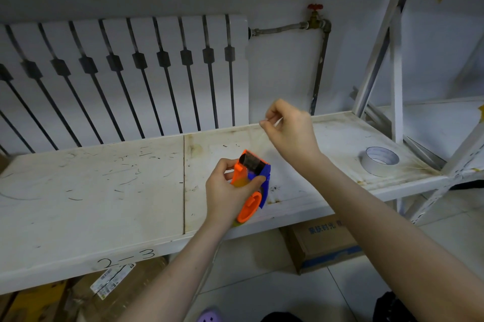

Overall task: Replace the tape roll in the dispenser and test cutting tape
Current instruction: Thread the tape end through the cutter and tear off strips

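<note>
An orange and blue tape dispenser (pixel 255 177) is held above the white shelf (pixel 104 185), gripped around its body by my left hand (pixel 227 190). Its black roller faces up and away from me. My right hand (pixel 288 130) is raised up and to the right of the dispenser, fingers pinched on the end of a clear tape strip (pixel 264 135) that stretches faintly down toward the dispenser's mouth. A white tape roll (pixel 379 162) lies flat on the shelf at the far right, apart from both hands.
A white radiator (pixel 125 72) stands behind the shelf, with a pipe and red valve (pixel 315 15) to its right. Shelf uprights (pixel 395 72) rise at the right. Cardboard boxes (pixel 324 240) sit on the floor beneath the shelf's front edge.
</note>
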Demonstrator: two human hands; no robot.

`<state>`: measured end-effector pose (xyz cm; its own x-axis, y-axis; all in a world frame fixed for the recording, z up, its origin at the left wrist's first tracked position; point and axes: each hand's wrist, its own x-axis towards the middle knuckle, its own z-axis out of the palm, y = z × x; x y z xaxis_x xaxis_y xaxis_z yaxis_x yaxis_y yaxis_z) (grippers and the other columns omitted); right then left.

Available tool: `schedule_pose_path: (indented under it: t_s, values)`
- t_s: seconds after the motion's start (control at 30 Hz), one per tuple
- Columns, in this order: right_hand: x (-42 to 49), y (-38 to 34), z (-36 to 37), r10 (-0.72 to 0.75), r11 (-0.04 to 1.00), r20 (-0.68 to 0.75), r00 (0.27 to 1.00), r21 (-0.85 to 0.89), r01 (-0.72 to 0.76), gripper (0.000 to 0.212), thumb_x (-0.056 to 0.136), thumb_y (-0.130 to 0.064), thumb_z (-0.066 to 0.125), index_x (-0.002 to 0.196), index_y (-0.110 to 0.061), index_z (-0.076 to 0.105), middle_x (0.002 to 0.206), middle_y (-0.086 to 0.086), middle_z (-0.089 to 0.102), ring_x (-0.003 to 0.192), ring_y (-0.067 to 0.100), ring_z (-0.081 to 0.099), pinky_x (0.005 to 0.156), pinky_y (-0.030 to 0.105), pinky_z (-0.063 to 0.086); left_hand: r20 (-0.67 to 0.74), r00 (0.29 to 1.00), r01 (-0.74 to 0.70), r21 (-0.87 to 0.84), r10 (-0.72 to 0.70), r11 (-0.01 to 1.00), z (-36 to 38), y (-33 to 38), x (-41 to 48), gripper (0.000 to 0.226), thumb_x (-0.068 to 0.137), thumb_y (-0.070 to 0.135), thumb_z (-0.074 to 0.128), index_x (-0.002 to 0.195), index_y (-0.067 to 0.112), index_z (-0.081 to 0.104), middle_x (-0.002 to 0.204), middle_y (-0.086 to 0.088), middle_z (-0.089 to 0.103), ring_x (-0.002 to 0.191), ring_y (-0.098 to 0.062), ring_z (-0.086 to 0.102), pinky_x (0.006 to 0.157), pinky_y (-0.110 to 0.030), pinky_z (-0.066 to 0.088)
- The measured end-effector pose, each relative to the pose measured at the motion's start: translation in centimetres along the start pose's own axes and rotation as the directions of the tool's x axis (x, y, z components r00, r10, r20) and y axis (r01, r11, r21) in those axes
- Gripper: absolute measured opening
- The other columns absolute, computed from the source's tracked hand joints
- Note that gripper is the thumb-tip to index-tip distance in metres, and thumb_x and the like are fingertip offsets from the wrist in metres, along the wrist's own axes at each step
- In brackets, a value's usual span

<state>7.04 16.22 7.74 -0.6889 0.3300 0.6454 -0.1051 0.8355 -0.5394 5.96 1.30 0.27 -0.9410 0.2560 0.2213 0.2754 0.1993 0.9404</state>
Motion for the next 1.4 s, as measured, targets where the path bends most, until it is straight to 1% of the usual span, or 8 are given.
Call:
schedule_pose_path:
  t_s: [0.17,0.4,0.6,0.7,0.83,1.0,1.2,1.4]
  values:
    - [-0.4,1.8,0.3,0.172,0.978,-0.005,0.985,0.12,-0.17,0.013,0.082,-0.019,0.069,0.083,-0.019,0.056,0.078,-0.001,0.061,0.071,0.021,0.065,0.067,0.043,0.058,0.014,1.0,0.0,0.015,0.0,1.0,0.2,0.0,0.1,0.049,0.064,0.031,0.083,0.101,0.029,0.052,0.092,0.026,0.054,0.086,0.002,0.054,0.063,-0.012,0.042]
    - [-1.1,2.4,0.1,0.223,0.964,-0.045,0.974,0.157,-0.213,0.013,0.084,-0.022,0.069,0.083,-0.02,0.056,0.079,-0.003,0.062,0.062,0.017,0.065,0.067,0.042,0.058,0.035,0.999,-0.011,0.051,0.009,0.999,0.5,0.3,0.2,0.049,0.065,0.033,0.083,0.102,0.028,0.052,0.095,0.02,0.056,0.085,0.0,0.054,0.064,-0.013,0.043]
    - [-1.6,-0.4,-0.9,-0.378,0.911,-0.111,0.919,0.133,0.391,0.014,0.082,-0.015,0.069,0.076,-0.004,0.064,0.074,0.005,0.068,0.061,0.013,0.062,0.051,0.024,0.049,0.073,0.997,0.002,0.084,-0.008,0.996,0.7,0.5,0.6,0.047,0.064,0.033,0.083,0.102,0.022,0.057,0.099,0.011,0.062,0.083,-0.001,0.055,0.06,-0.01,0.04]
    - [-2.1,-0.7,-1.0,-0.445,0.877,-0.136,0.885,0.132,0.461,0.011,0.081,-0.011,0.07,0.074,-0.003,0.066,0.073,0.006,0.07,0.062,0.01,0.06,0.05,0.018,0.044,0.074,0.997,0.001,0.095,-0.008,0.995,0.8,0.4,0.6,0.047,0.065,0.034,0.083,0.102,0.021,0.057,0.101,0.009,0.063,0.087,-0.008,0.057,0.061,-0.011,0.041]
    - [-2.4,0.6,-1.2,-0.374,0.905,-0.152,0.915,0.157,0.396,0.013,0.083,-0.015,0.067,0.077,-0.004,0.064,0.076,0.006,0.068,0.06,0.016,0.063,0.048,0.024,0.045,0.085,0.996,-0.008,0.106,-0.001,0.994,0.9,0.5,0.5,0.048,0.063,0.035,0.083,0.101,0.021,0.057,0.1,0.009,0.064,0.089,-0.008,0.058,0.062,-0.011,0.041]
    - [-1.4,1.8,-1.2,-0.041,0.994,-0.124,0.991,0.099,0.053,0.013,0.085,-0.02,0.068,0.081,-0.019,0.055,0.079,-0.007,0.061,0.061,0.021,0.062,0.059,0.043,0.054,0.087,0.996,-0.003,0.141,-0.01,0.99,1.2,0.8,0.4,0.049,0.064,0.033,0.083,0.101,0.024,0.053,0.097,0.012,0.059,0.08,0.003,0.053,0.058,-0.01,0.038]
    - [-0.4,1.9,-0.9,0.163,0.973,-0.017,0.987,0.17,-0.158,0.021,0.083,-0.025,0.07,0.089,-0.021,0.051,0.084,-0.004,0.061,0.07,0.015,0.062,0.064,0.029,0.052,0.081,0.996,0.018,0.129,-0.029,0.991,1.4,0.6,0.8,0.05,0.064,0.033,0.083,0.101,0.025,0.051,0.1,0.012,0.059,0.083,-0.005,0.055,0.059,-0.013,0.041]
    - [-0.9,1.6,-1.1,0.173,0.966,0.085,0.981,0.181,-0.186,0.049,0.068,-0.02,0.084,0.096,-0.018,0.044,0.087,0.001,0.057,0.069,0.018,0.057,0.067,0.02,0.047,0.051,0.998,-0.039,0.161,0.031,0.986,1.8,-0.1,0.9,0.063,0.065,0.037,0.082,0.114,0.026,0.043,0.106,0.014,0.053,0.096,-0.008,0.053,0.067,-0.015,0.045]
